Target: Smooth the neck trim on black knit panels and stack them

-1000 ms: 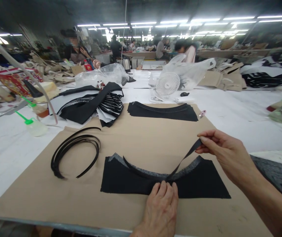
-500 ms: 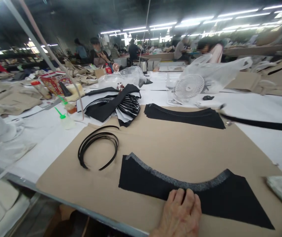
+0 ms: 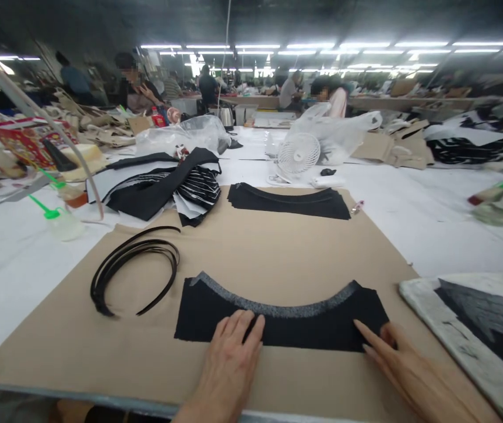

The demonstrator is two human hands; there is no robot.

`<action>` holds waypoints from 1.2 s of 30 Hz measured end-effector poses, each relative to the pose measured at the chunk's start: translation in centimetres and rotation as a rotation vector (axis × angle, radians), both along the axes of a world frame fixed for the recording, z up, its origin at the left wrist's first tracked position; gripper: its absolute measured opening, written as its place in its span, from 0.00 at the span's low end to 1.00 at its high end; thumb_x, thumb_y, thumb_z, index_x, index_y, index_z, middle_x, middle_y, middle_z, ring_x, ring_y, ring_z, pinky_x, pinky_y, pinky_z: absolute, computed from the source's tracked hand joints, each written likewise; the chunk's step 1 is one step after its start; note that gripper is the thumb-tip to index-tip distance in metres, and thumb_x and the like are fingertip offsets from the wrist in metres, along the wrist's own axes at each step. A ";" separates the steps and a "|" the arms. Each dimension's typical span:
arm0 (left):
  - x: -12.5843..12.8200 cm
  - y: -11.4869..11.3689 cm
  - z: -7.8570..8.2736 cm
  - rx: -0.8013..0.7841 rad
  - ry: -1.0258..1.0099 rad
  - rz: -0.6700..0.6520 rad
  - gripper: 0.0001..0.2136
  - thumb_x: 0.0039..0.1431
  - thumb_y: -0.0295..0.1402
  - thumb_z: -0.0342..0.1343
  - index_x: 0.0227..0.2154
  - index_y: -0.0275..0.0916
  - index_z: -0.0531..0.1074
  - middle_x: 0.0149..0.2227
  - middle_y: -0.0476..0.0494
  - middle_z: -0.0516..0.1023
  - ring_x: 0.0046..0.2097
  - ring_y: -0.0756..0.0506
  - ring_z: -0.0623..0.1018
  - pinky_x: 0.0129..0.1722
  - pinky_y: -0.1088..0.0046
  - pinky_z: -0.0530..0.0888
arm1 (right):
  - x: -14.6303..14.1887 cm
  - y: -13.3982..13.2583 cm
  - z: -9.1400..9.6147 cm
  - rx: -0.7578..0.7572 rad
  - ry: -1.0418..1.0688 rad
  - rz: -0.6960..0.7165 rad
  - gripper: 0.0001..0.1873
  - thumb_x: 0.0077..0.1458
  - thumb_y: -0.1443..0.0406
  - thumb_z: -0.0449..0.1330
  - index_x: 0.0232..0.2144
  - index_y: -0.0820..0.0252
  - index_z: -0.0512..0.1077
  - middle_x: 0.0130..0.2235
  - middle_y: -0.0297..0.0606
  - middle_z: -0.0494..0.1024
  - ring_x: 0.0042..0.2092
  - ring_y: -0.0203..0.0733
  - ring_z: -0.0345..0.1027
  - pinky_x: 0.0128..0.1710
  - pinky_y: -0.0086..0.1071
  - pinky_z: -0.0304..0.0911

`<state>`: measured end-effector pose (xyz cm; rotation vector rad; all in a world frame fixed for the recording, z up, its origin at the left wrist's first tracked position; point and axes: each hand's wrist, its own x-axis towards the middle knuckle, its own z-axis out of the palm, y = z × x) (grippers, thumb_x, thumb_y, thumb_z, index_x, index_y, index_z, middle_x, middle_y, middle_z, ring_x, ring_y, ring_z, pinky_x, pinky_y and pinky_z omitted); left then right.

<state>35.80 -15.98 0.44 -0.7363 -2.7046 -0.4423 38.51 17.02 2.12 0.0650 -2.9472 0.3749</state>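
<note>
A black fabric piece [image 3: 287, 332] with a curved upper edge lies flat before me. A speckled grey band [image 3: 278, 308] follows that curve. My left hand [image 3: 234, 352] rests on the piece left of its middle, fingers stretched out and palm down. At the piece's right end my right hand [image 3: 392, 355] touches the cloth with its forefinger extended; its other fingers are partly bent and partly hidden. Farther back lies a small stack of similar black pieces [image 3: 287, 201]. A loose coil of thin black strips [image 3: 101, 282] is to the left.
Beige sheeting [image 3: 216, 376] covers the table's front. A pale pad with dark cloth [image 3: 423, 294] sits at the right. Bottles with green nozzles [image 3: 64, 223], striped and black cloth pieces [image 3: 158, 185], a white fan [image 3: 298, 154] and plastic bags [image 3: 344, 135] stand farther back. Several people work beyond.
My view has swung to the right. My right hand has come into view at the fabric's right end. A black strip at the right edge no longer shows. My left hand stays on the fabric.
</note>
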 end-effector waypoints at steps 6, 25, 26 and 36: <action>0.1 -3.3 -1.0 -0.090 0.072 0.054 0.18 0.63 0.29 0.47 0.55 0.48 0.66 0.51 0.47 0.73 0.52 0.43 0.70 0.50 0.64 0.68 | 2.0 1.5 -3.6 0.194 0.002 0.018 0.27 0.62 0.56 0.39 0.59 0.48 0.64 0.31 0.37 0.69 0.11 0.30 0.52 0.11 0.31 0.39; -0.4 -5.0 -2.4 -0.081 0.160 0.208 0.13 0.62 0.32 0.50 0.47 0.43 0.72 0.46 0.43 0.75 0.48 0.41 0.73 0.46 0.61 0.71 | -1.3 -1.7 -1.1 0.342 -0.024 0.006 0.24 0.65 0.58 0.42 0.61 0.38 0.57 0.37 0.35 0.66 0.23 0.35 0.67 0.18 0.28 0.52; -0.4 -5.0 -2.4 -0.078 0.155 0.218 0.13 0.62 0.32 0.50 0.47 0.43 0.72 0.46 0.43 0.75 0.48 0.42 0.73 0.46 0.62 0.70 | -1.3 -1.6 -1.2 0.312 -0.020 -0.001 0.23 0.65 0.58 0.42 0.61 0.39 0.57 0.37 0.35 0.67 0.23 0.36 0.68 0.19 0.29 0.53; 0.2 -4.5 -1.4 0.045 0.044 0.284 0.13 0.63 0.31 0.47 0.47 0.44 0.72 0.48 0.42 0.73 0.52 0.41 0.70 0.49 0.59 0.67 | -1.2 1.7 -0.4 0.133 -0.119 -0.040 0.27 0.63 0.54 0.44 0.61 0.53 0.61 0.39 0.43 0.76 0.39 0.48 0.73 0.37 0.38 0.66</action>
